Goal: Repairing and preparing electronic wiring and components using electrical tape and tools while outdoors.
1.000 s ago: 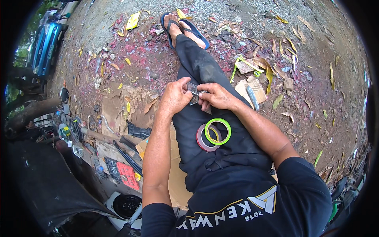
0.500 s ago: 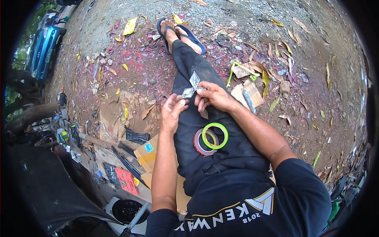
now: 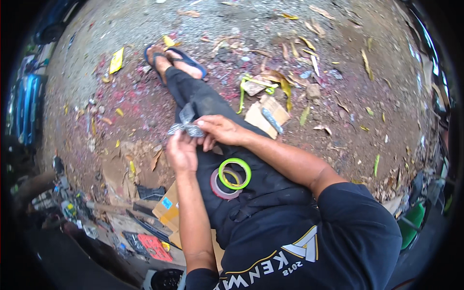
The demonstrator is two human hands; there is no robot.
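Above my thighs I hold a silver car emblem [image 3: 187,116] made of three diamond-shaped lobes. My right hand [image 3: 221,130] pinches its right lobe between thumb and fingers. The fingers of my left hand [image 3: 182,153] are closed at the lower left lobe, supporting it from below; the fingertips are partly blurred and hidden. On my lap, close to my right wrist, lies a bright green roll of tape [image 3: 247,182]. It overlaps a red and grey roll of tape [image 3: 215,185] beneath it.
Cardboard pieces [image 3: 253,116] and a blue-grey stick-like object [image 3: 272,121] lie beside my right leg. Left of me are a cardboard box [image 3: 166,212], a red tool case [image 3: 154,247] and scattered tools. Dry leaves litter the dirt. A blue vehicle [image 3: 30,108] stands far left.
The view has swung to the right, so the scene sits further left. My left fingers have moved in under the emblem, and its angle has altered in my hands.
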